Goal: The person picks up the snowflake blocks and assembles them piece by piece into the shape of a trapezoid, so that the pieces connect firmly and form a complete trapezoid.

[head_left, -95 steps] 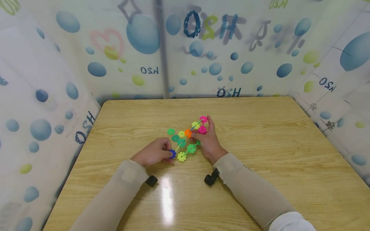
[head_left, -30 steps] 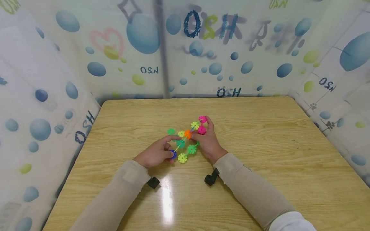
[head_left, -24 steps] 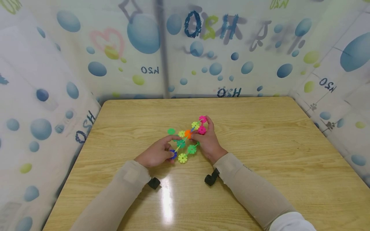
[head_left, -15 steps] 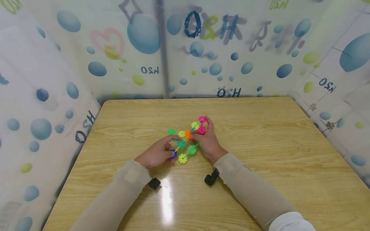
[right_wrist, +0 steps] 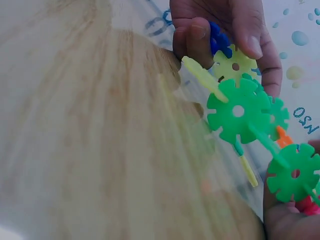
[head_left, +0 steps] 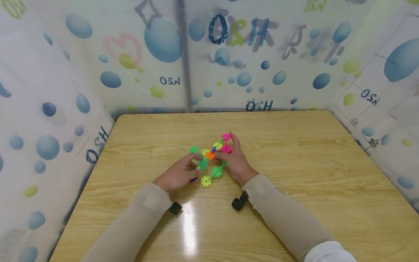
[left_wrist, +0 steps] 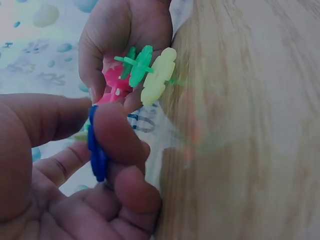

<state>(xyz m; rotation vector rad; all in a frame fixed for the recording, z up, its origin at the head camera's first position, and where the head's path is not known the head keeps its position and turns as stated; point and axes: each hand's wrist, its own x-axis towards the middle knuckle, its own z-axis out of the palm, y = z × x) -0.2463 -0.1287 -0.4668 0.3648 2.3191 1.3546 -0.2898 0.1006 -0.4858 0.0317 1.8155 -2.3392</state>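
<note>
Notched plastic snowflake discs form an interlocked chain between both hands, above the table. My left hand pinches a blue disc between thumb and fingers at the near-left end. Its index finger reaches beside a teal disc. My right hand grips the chain by an orange disc, thumb against it, index finger raised by the pink discs. Below, a branch carries a green disc and a yellow disc. The right hand's remaining fingers are partly hidden behind the pieces.
A wooden table spreads out under the hands. Behind it hangs a patterned backdrop, with similar walls at both sides. Black wrist cameras stick out below the cuffs. Another green disc shows at the chain's far left.
The chain has tilted and its upper end has shifted slightly left and down. My left index finger has stretched toward the teal disc. The blue disc is now more covered by the left fingers.
</note>
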